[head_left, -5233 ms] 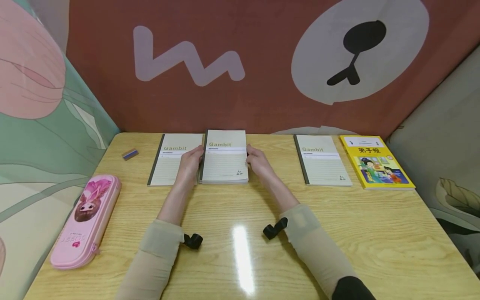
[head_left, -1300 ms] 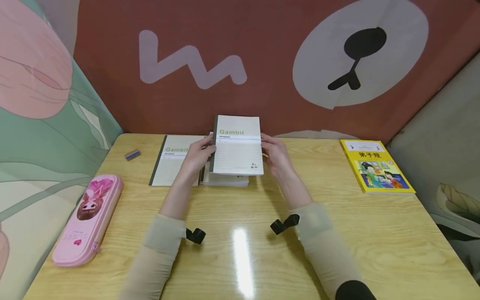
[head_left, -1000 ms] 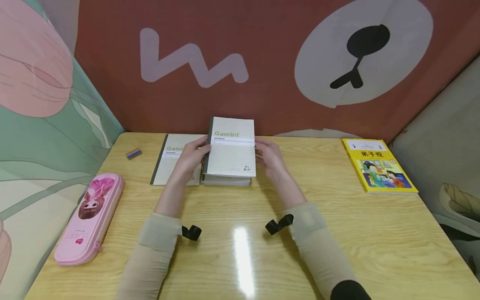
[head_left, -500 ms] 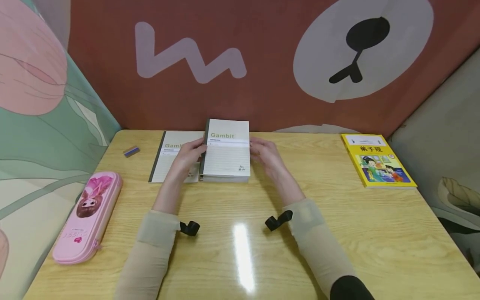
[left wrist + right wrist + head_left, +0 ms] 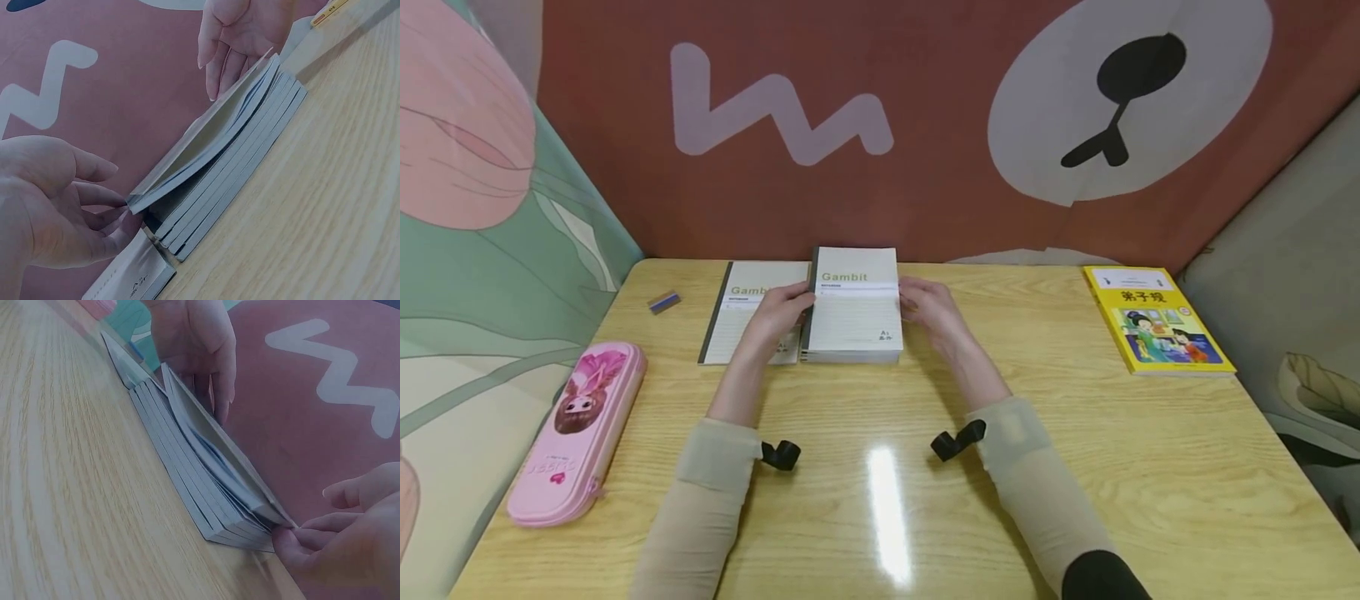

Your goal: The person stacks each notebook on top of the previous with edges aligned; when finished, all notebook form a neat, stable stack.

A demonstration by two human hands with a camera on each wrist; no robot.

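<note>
The top notebook (image 5: 856, 292), white-covered with a dark spine and "Gambit" lettering, lies over a stack of similar notebooks (image 5: 181, 462). My left hand (image 5: 778, 315) holds its spine edge; in the left wrist view the fingers (image 5: 103, 215) are at that edge and the thumb stands clear above. On the opposite side my right hand (image 5: 934, 312) has its fingertips (image 5: 294, 540) at the cover edge. Both wrist views show the top notebook bowed, with a gap between it and the stack. Another Gambit notebook (image 5: 737, 329) lies left of the stack, partly under my left hand.
A yellow picture-cover book (image 5: 1161, 321) lies at the table's right back. A pink pencil case (image 5: 576, 433) lies at the left edge, with a small eraser-like block (image 5: 664, 302) behind it. A patterned red cloth (image 5: 775, 200) stands behind the wooden table (image 5: 1075, 467).
The notebook from the right side of the table was carried left, lifted over the stack, then lowered onto it. Both hands came down with it, and its tilt has lessened.
</note>
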